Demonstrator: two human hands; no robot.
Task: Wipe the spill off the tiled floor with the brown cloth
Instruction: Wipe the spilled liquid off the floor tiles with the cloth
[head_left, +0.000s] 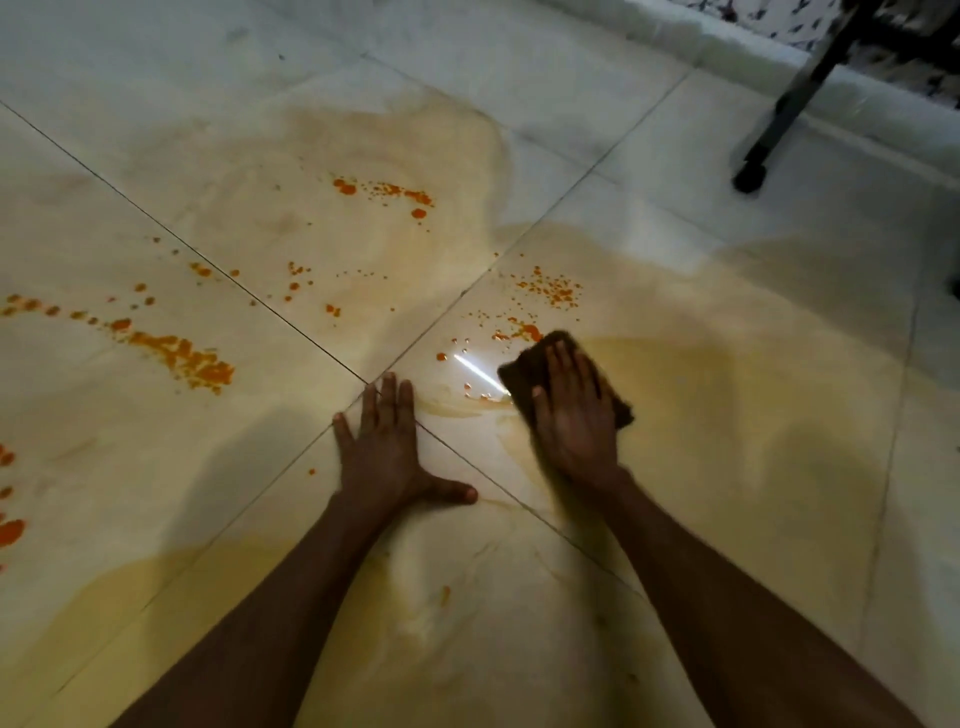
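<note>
On the tiled floor (701, 364), right hand (574, 421) (fingers together) presses brown cloth (524, 371) beside orange spill (550, 291).

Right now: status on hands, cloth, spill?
Right hand flat on brown cloth, pressing it to floor. Left hand empty, braced on tiles. Orange spill mostly unwiped, left and ahead. Black furniture leg far right, clear of work.

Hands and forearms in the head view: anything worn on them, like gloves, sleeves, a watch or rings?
Nothing that shows. The left hand and right hand are bare, with no gloves, and both forearms are uncovered right down to the bottom edge of the picture, so no sleeve is in view. No watch, bracelet or ring is visible; the picture is dim, so a thin ring could be missed.
</note>
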